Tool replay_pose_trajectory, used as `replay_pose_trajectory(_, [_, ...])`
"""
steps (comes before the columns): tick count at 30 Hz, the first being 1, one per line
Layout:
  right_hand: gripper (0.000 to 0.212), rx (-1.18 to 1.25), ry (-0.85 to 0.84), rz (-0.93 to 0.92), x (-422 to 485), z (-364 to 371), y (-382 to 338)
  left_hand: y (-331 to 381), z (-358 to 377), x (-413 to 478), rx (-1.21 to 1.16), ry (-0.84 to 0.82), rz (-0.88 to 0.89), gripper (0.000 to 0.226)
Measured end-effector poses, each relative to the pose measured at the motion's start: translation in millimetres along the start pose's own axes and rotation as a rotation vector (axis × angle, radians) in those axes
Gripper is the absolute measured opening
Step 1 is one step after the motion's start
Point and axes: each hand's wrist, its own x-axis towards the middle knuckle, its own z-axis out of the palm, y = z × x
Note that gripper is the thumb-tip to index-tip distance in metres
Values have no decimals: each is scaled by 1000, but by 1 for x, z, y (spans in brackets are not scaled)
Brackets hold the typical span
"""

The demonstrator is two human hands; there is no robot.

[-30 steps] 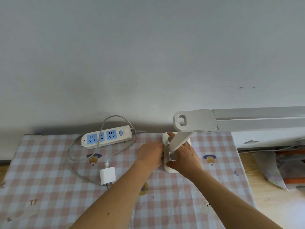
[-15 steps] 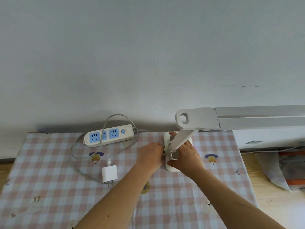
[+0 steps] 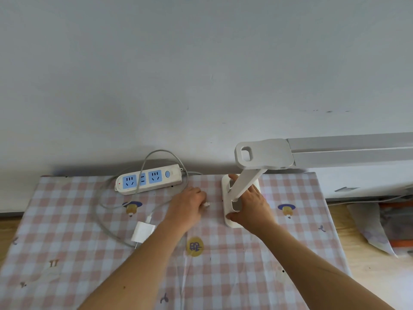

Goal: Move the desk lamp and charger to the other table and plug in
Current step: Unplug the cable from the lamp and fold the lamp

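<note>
A white desk lamp (image 3: 263,156) stands on its base (image 3: 225,193) at the back of a table with a pink checked cloth (image 3: 67,253). My right hand (image 3: 250,206) grips the base around the foot of the slanted arm. My left hand (image 3: 186,205) lies a short way left of the base and pinches the small white plug end of a cable (image 3: 206,204). A white charger block (image 3: 143,231) lies on the cloth with its grey cable looping back. A white power strip (image 3: 148,182) with blue sockets lies by the wall.
The wall runs right behind the table. The lamp's long head reaches out to the right past the table edge. Right of the table are a wooden floor (image 3: 368,276), crumpled plastic wrap (image 3: 371,227) and an orange item.
My left hand has pulled away leftward from the lamp base, and a small white cable end now shows at its fingertips. The right hand stays on the base.
</note>
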Motion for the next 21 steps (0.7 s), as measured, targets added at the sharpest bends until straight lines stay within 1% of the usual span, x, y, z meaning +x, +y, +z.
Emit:
replay_pose_trajectory(7, [105,1,-9,26,-1,0,-3,-16,-11,-20,24,-57,-21,21])
replay_pose_trajectory(10, [112,9,-30,48,-2,-2,-6,-5,-20,-18,-36,0,-28,33])
replay_pose_trajectory(13, [115,36,-27,25,-9,-5,-10,10,-34,-9,-93,98,-20,36])
replay_pose_trajectory(16, [102,31,31,26,-20,-9,-14,25,-47,-1,-154,149,-24,35])
replay_pose_trajectory(18, [87,45,84,23,-28,-14,-17,35,-54,1,-177,171,-12,34])
replay_pose_trajectory(21, [58,39,208,-24,-40,-30,-20,47,-64,1,-210,220,16,33])
